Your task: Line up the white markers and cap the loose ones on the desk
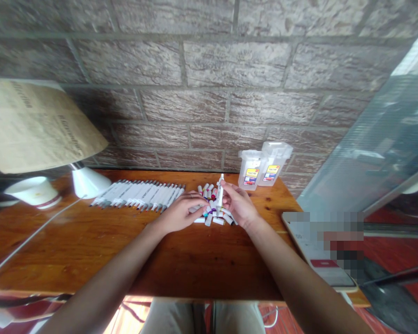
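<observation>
My right hand (242, 204) pinches a white marker (219, 197) between thumb and fingers, held nearly upright above a loose heap of marker caps (218, 221). The caps are mostly white or grey with coloured bands, purple, teal and red among them. Over the heap's left side is my left hand (183, 211), its thumb and fingers apart around the nearest caps; whether a fingertip touches one is unclear. To the left of this hand, a row of white markers (135, 195) lies side by side on the wooden table (202, 269), their dark tips towards me.
Two clear plastic cases (251, 169) with yellow labels stand at the back right. A lamp (87, 181) with a paper shade and a white paper cup (33, 192) stand left; a cable (38, 236) crosses there. A tablet-like board (316, 250) lies at the right edge.
</observation>
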`<state>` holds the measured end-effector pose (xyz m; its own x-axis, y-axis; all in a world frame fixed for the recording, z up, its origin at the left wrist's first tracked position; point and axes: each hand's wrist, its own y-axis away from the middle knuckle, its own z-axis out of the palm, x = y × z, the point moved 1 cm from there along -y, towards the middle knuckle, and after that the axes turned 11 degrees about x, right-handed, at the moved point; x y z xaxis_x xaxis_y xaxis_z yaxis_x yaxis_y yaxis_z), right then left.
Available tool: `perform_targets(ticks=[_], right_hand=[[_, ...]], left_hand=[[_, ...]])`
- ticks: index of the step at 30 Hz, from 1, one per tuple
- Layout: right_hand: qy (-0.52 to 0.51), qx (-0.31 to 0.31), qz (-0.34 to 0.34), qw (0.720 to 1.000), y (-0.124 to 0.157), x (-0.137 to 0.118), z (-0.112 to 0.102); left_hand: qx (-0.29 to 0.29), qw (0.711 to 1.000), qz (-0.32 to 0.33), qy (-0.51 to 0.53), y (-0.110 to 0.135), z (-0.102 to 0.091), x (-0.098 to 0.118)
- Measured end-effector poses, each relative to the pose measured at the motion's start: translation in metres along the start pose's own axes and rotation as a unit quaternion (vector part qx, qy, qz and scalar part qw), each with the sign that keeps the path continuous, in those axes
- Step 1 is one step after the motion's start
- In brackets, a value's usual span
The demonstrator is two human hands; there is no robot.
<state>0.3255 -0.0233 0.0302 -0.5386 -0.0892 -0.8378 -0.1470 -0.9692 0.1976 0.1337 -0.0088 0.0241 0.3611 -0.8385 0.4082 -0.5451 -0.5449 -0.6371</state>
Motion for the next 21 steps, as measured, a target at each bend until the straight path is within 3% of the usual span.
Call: perform_targets(ticks=[6,12,21], right_hand=[[-0.003,0.007,0.014,1.0,-0.001,0.003,0.0],[-0.019,-0.003,0.021,1.0,0.0,0.004,0.001],[-0.018,-0.009,0.026,0.999,-0.001,0.007,0.002]], left_hand=[[0.005,0.998,-0.004,-0.06,0.002,-0.001,-0.009],[0.04,0.99,-0.05,-0.124,0.004,0.0,-0.016],[0.02,0.978,-0.1,-0.181,0.009,0.016,-0.02]])
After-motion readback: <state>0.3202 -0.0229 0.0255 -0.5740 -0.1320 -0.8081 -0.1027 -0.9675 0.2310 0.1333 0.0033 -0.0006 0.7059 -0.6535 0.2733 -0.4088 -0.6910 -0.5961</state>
